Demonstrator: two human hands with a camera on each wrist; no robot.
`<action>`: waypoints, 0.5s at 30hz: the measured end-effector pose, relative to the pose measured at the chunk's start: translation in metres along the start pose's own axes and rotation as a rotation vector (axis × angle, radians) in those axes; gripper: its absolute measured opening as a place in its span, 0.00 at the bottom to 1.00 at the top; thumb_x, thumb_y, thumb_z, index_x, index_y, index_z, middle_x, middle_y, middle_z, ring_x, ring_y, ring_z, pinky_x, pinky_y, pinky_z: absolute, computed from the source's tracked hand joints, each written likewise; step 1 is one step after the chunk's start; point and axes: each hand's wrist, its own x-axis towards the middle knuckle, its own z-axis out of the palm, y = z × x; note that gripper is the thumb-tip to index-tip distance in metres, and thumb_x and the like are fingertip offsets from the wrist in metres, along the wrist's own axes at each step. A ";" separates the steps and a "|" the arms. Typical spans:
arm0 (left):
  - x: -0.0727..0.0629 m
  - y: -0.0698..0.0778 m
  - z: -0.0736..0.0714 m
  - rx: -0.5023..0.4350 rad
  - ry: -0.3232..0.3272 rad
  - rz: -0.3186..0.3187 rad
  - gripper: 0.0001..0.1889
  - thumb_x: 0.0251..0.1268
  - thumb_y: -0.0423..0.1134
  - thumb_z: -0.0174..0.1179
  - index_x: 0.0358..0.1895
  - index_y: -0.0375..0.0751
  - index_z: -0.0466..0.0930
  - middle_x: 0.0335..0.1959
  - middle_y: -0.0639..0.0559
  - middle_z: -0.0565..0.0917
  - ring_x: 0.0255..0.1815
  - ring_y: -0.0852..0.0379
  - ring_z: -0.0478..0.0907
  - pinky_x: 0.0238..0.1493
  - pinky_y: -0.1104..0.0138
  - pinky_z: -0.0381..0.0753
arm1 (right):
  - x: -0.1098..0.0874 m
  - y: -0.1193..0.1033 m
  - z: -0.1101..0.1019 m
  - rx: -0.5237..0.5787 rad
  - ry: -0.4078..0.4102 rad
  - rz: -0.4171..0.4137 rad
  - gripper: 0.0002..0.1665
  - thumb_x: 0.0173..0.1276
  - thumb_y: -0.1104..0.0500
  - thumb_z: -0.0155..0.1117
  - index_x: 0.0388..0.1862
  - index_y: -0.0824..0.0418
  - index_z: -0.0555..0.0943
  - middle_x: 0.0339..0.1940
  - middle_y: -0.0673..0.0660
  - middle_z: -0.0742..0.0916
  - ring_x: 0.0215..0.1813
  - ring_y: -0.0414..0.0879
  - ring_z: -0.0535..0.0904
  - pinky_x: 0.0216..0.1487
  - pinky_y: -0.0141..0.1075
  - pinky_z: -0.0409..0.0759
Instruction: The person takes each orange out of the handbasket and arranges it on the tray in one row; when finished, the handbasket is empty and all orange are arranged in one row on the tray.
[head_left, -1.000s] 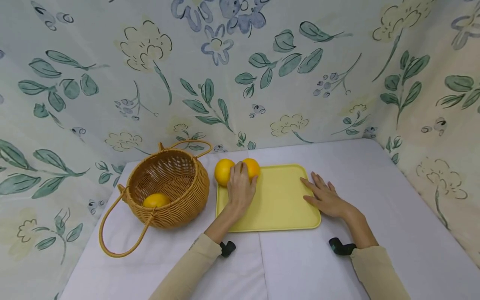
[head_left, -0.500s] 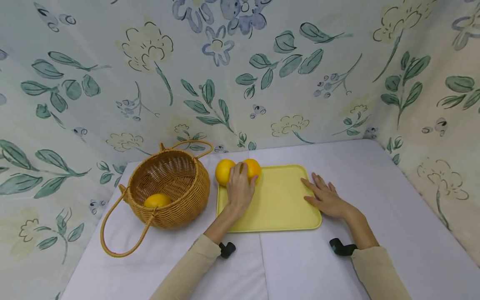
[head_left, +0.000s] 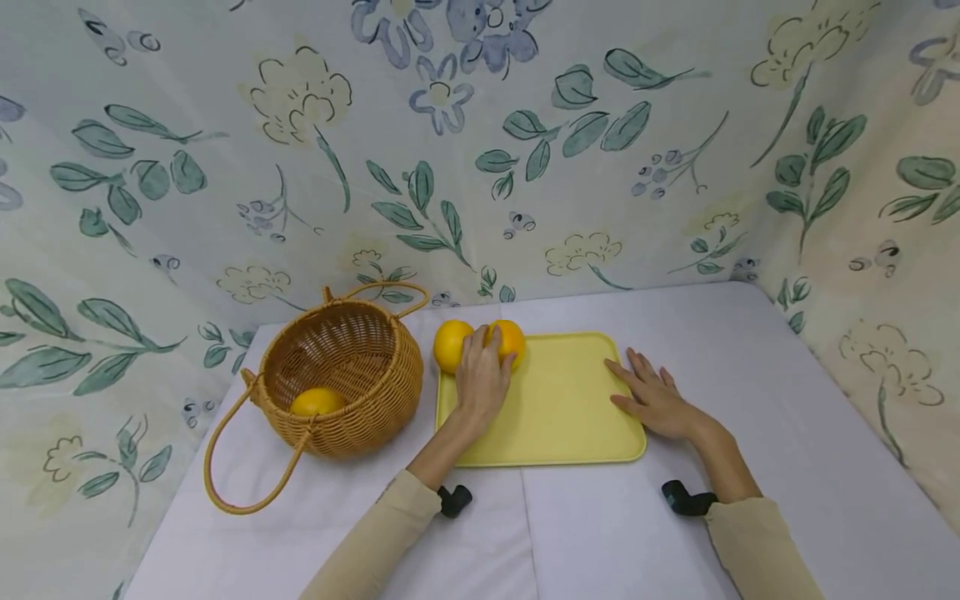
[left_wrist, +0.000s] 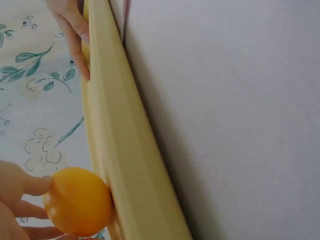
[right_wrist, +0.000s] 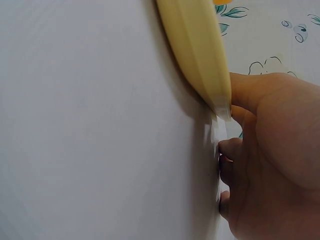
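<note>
In the head view my left hand [head_left: 482,382] holds the right-hand orange [head_left: 512,343] at the back left of a yellow tray [head_left: 570,400]. Its thumb lies on the orange's near right side, and the fingers reach between this fruit and a second orange [head_left: 452,346] at the tray's left corner. The left wrist view shows thumb and fingers against the held orange [left_wrist: 79,202], low beside the tray. My right hand [head_left: 662,404] rests at the tray's right edge with fingers spread, its thumb and index finger touching the rim. In the right wrist view other fingertips [right_wrist: 231,148] meet the white cloth.
A brown wicker basket [head_left: 390,417] stands left of the tray, tilted toward me, with one orange [head_left: 317,402] inside. Its near handle [head_left: 213,467] hangs down onto the white cloth [head_left: 600,533]. A floral curtain [head_left: 480,208] rises behind the table.
The head view has shifted slightly, so everything sits a little further right. Both hands, the oranges, the tray and the basket keep their places relative to one another.
</note>
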 end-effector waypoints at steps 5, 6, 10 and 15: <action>0.000 0.002 -0.001 0.009 0.001 0.005 0.27 0.70 0.44 0.68 0.67 0.34 0.79 0.68 0.39 0.78 0.64 0.42 0.78 0.49 0.53 0.90 | 0.000 0.000 0.000 0.008 -0.004 -0.003 0.41 0.82 0.45 0.53 0.84 0.61 0.55 0.85 0.74 0.43 0.85 0.73 0.32 0.79 0.70 0.24; 0.000 0.002 -0.002 0.011 0.000 0.006 0.27 0.70 0.44 0.68 0.67 0.33 0.79 0.68 0.39 0.78 0.64 0.42 0.78 0.48 0.53 0.90 | 0.000 0.000 0.000 0.013 -0.004 -0.004 0.41 0.82 0.45 0.53 0.84 0.61 0.55 0.85 0.74 0.43 0.85 0.73 0.32 0.79 0.70 0.24; -0.001 0.003 -0.003 0.008 0.002 0.005 0.28 0.70 0.43 0.69 0.67 0.31 0.78 0.68 0.40 0.79 0.63 0.42 0.78 0.46 0.54 0.90 | 0.000 0.000 0.000 0.018 -0.007 -0.002 0.41 0.82 0.45 0.53 0.84 0.61 0.55 0.85 0.74 0.43 0.85 0.73 0.31 0.79 0.70 0.24; -0.001 0.004 -0.003 0.008 -0.011 -0.004 0.28 0.70 0.43 0.68 0.68 0.31 0.76 0.69 0.41 0.77 0.65 0.43 0.77 0.44 0.54 0.90 | 0.000 0.001 0.000 0.013 -0.006 0.002 0.41 0.82 0.45 0.53 0.84 0.61 0.55 0.85 0.74 0.43 0.85 0.73 0.32 0.79 0.70 0.24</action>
